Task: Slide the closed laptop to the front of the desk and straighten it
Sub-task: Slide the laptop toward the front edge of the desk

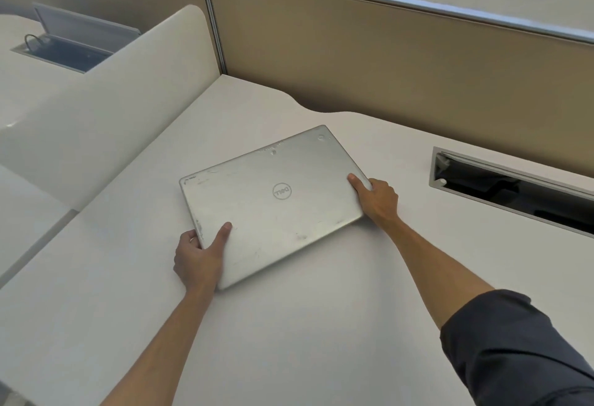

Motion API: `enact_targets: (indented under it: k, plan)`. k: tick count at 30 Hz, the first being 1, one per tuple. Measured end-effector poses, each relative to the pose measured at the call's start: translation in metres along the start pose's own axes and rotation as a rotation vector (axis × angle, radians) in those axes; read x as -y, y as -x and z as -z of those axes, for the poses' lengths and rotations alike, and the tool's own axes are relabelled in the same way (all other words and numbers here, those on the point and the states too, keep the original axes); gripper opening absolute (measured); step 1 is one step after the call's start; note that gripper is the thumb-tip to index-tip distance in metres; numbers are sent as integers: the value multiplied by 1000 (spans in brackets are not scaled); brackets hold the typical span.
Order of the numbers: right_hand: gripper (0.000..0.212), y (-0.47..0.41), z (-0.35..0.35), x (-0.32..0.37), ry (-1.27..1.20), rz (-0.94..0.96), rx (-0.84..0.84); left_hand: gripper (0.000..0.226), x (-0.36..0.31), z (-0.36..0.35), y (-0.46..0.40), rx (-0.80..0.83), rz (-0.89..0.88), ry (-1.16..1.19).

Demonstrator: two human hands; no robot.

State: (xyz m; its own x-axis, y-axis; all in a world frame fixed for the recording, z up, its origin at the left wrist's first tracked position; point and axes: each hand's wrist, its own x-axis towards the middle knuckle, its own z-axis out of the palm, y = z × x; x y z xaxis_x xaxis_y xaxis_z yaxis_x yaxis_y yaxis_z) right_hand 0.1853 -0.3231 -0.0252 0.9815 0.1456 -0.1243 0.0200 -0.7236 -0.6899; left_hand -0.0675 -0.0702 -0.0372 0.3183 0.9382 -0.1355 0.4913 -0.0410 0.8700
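A closed silver laptop (pixel 273 203) with a round logo lies flat in the middle of the white desk (pixel 289 325), turned at an angle to the desk's edges. My left hand (pixel 199 254) grips its near-left edge, thumb on the lid and fingers wrapped around the side. My right hand (pixel 376 200) holds the right edge near the near-right corner, thumb resting on top.
An open cable tray slot (pixel 511 190) is cut into the desk at the right. A tan partition wall (pixel 385 61) runs along the back. A curved white divider (pixel 106 106) stands at the left, with a neighbouring desk beyond it.
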Motion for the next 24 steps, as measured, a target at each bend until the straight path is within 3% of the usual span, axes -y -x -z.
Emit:
enact_targets:
  k: [15, 24]
  plan:
    - [64, 93, 50, -67, 20, -53, -76, 66, 23, 26, 92, 122, -111, -118]
    - [64, 146, 78, -91, -61, -116, -80, 60, 28, 41, 132, 182, -4, -8]
